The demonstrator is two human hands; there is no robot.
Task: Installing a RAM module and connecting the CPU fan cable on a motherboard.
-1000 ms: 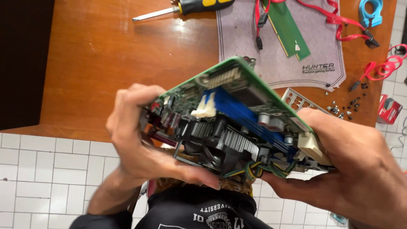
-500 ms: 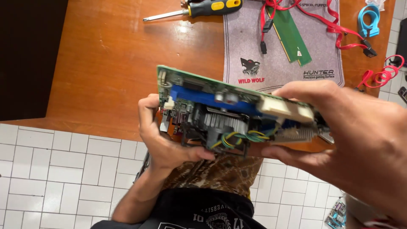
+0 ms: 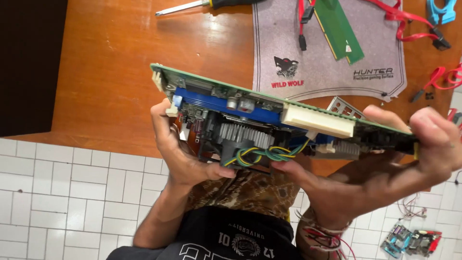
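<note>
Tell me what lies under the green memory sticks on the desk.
The green memory sticks rest on a grey mat, which lies on the wooden desk. A red cable runs beside them. The mat hides the wood beneath.

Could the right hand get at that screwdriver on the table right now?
Probably not as things stand: the right hand and left hand both grip the green circuit board, and the screwdriver lies beyond it.

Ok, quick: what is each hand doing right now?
Left hand: closed on the left end of the green motherboard, held edge-on above the wooden table.
Right hand: closed on the motherboard's right end.
</note>
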